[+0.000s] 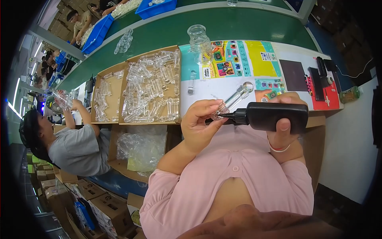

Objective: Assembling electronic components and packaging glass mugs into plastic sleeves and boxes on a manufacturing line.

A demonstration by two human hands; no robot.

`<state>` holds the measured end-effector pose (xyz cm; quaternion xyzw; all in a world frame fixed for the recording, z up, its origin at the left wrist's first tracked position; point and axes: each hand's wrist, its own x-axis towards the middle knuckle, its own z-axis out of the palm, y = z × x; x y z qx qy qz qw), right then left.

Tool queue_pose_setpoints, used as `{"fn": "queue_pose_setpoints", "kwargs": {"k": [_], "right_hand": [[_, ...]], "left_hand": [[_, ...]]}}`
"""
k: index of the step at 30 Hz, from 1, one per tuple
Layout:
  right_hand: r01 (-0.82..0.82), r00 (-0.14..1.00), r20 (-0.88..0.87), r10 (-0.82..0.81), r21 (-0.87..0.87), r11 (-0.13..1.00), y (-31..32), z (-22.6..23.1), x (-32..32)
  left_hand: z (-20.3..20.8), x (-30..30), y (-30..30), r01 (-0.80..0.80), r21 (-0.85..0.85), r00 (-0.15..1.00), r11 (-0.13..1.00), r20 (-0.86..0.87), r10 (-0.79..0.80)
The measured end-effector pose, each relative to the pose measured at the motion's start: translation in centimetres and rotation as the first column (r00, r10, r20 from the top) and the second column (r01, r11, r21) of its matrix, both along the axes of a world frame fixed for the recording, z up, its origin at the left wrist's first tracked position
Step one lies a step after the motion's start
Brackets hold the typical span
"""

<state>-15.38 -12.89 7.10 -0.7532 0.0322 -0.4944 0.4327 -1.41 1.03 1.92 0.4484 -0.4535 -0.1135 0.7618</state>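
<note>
My left hand (201,124) pinches a clear glass tube (237,96) with a rounded ball end; the tube tilts up and to the right. In my right hand (285,127) lies a black squeeze bottle (274,116), held sideways with the fingers wrapped round it. Its thin nozzle (229,115) points left and meets the tube's lower end at my left fingertips. Whether any liquid comes out is too small to see. Beyond my hands, a similar small clear piece (191,83) rests on the printed sheet (207,97).
Left of me, a cardboard tray (152,122) holds many clear pieces, beside another tray (93,107) with fewer. A stacked clear glass piece (199,44) stands at the back. Phones (316,83) and a jar (350,95) are at right. A co-worker (79,147) sits at left.
</note>
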Motion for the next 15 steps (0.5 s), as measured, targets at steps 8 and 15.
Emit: {"fn": "queue_pose_setpoints", "kwargs": {"k": [8, 15], "right_hand": [[-0.089, 0.987, 0.151, 0.055, 0.228, 0.970, -0.2, 0.2, 0.8], [-0.107, 0.992, 0.062, 0.110, -0.054, 0.993, -0.5, 1.3, -0.4]], "left_hand": [[0.4, 0.0, 0.4, -0.077, 0.055, 0.992, 0.996, 0.104, 0.071], [0.9, 0.6, 0.4, -0.285, 0.068, 0.904, 0.956, 0.352, 0.244]]}}
